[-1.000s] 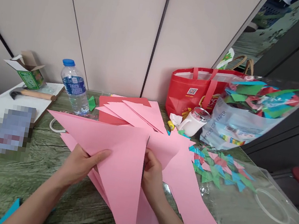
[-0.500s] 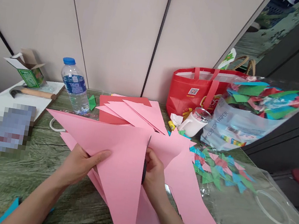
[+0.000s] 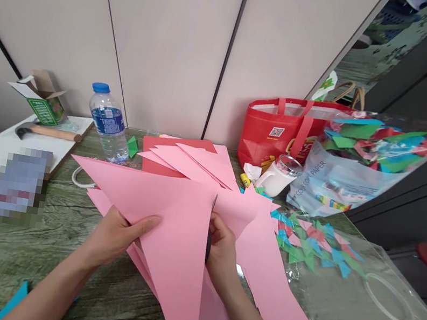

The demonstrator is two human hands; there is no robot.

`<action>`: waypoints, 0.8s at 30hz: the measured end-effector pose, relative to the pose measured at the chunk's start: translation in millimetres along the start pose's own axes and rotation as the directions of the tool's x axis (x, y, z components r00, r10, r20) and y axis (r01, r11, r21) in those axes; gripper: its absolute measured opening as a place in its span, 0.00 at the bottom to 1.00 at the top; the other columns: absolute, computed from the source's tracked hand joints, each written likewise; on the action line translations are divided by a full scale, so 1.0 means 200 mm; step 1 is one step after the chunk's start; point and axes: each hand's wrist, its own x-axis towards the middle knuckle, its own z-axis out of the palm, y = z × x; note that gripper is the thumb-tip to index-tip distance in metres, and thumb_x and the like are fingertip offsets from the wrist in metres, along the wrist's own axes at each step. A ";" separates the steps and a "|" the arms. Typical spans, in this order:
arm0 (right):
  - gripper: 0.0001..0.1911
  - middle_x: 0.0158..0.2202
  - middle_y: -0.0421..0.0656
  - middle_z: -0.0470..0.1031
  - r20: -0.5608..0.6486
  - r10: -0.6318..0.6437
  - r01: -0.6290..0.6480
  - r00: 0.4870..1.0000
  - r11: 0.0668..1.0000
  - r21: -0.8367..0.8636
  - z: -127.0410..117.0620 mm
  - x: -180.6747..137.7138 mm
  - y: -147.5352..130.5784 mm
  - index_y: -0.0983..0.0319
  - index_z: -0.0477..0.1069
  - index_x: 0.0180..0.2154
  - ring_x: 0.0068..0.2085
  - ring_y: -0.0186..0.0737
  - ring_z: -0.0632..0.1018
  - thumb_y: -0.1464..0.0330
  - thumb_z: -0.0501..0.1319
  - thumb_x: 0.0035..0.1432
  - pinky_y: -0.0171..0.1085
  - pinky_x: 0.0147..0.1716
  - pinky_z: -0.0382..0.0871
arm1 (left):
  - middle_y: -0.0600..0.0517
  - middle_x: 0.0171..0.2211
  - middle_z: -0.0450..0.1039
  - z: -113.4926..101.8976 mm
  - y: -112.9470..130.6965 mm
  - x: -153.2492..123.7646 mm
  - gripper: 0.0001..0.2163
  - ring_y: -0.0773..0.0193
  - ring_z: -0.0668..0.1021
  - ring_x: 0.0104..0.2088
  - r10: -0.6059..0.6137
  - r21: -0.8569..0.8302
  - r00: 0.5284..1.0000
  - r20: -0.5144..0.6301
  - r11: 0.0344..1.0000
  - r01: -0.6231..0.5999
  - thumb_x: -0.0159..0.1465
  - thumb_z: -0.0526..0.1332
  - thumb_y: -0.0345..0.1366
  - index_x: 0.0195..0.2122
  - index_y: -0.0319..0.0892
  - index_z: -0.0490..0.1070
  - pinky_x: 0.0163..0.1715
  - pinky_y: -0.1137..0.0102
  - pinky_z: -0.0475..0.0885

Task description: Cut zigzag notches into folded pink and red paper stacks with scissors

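My left hand [image 3: 121,234] grips a large pink paper sheet [image 3: 175,214], thumb on top and fingers underneath. In my right hand [image 3: 221,246] is a pair of scissors [image 3: 208,244]; a dark handle and a bit of blade show, the rest is behind the paper and fingers. The blade sits at a slit in the pink sheet, with one part of the paper on each side. More pink paper [image 3: 280,297] lies on the table under and to the right of my hands. Behind them, pink pieces [image 3: 192,162] rest on red paper [image 3: 150,167].
A water bottle [image 3: 110,123], hammer [image 3: 50,132] and opened box [image 3: 42,104] stand left. At the right are a red bag [image 3: 258,135], white mug [image 3: 279,173], filled plastic bag [image 3: 337,175] and clear bag [image 3: 342,296] beside coloured paper scraps [image 3: 310,242].
The pink sheet and both hands have shifted very slightly right in the picture, as has the background. The grip on paper and scissors is the same.
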 end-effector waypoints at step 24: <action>0.07 0.22 0.36 0.76 -0.049 0.020 -0.019 0.999 1.000 0.019 0.00 -0.01 0.01 0.62 0.69 0.27 0.23 0.34 0.74 0.76 0.60 0.41 0.30 0.21 0.65 | 0.47 0.26 0.78 0.01 0.00 0.00 0.12 0.50 0.78 0.38 -0.026 -0.025 1.000 -0.006 0.999 0.026 0.47 0.67 0.41 0.31 0.41 0.74 0.33 0.61 0.75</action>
